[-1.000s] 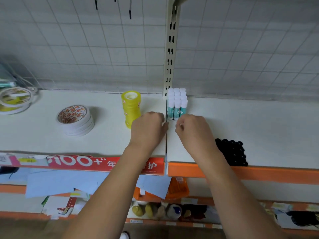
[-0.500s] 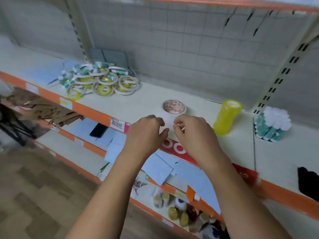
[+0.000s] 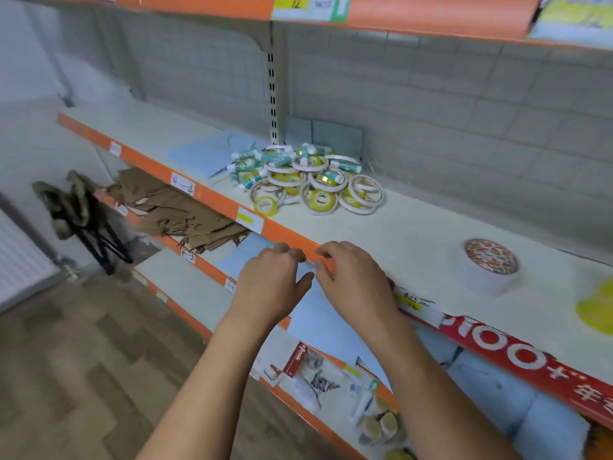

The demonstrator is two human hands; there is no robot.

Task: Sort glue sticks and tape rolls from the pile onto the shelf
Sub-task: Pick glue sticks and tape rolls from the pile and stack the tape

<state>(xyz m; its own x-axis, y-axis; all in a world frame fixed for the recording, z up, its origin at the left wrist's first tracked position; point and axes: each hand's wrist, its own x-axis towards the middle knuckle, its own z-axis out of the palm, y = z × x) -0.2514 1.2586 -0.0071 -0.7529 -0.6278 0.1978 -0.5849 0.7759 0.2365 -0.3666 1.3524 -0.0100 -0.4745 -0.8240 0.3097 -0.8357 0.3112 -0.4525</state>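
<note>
Soft even light, motion blur, wide-angle bending at edges.

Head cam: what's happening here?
A person is sorting stationery at a store shelf. The left hand and the right hand hover close together at the shelf's orange front edge, fingers loosely curled, with nothing visible in either. The mixed pile of glue sticks and tape rolls lies farther back on the shelf, with neither hand on it. To the right, apart from the pile, one neat stack of tape rolls stands on the same shelf.
</note>
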